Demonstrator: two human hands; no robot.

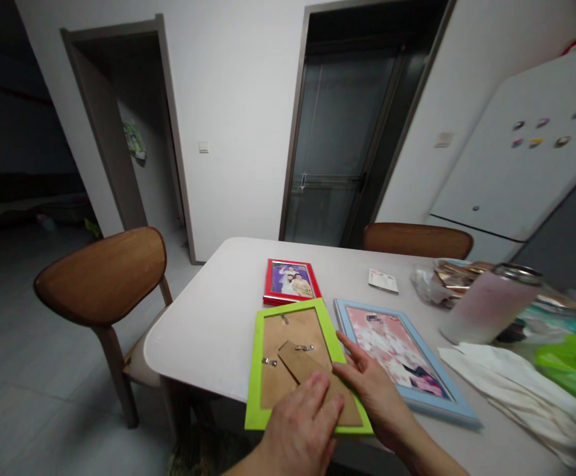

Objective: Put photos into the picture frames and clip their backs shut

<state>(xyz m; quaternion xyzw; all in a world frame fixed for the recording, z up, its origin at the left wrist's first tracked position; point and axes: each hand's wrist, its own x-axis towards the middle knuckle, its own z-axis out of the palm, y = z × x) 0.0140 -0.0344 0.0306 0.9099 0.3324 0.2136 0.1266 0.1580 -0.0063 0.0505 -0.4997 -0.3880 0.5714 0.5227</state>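
Observation:
A lime-green photo frame (254, 370) lies back side up at the front edge of the table, its brown backing board (288, 334) showing. Metal clips and a brown easel stand (303, 362) sit on that backing. My left hand (300, 423) rests over the frame's lower edge, with its fingers bent together on the stand; its thumb is hidden. Along the right rim, my right hand (371, 390) grips the frame, thumb on the border and index finger stretched along the side. Close to my right hand is a light-blue photo frame (416, 357), picture up. A red photo frame (292, 281) lies beyond the green one.
On the white table (198, 330) are a small white card (383, 280), a pink-and-white tumbler (491, 304), white gloves or cloth (510, 390) and a green plastic bag (573, 360) at the right. Wooden chairs stand left (104, 274) and behind (419, 239).

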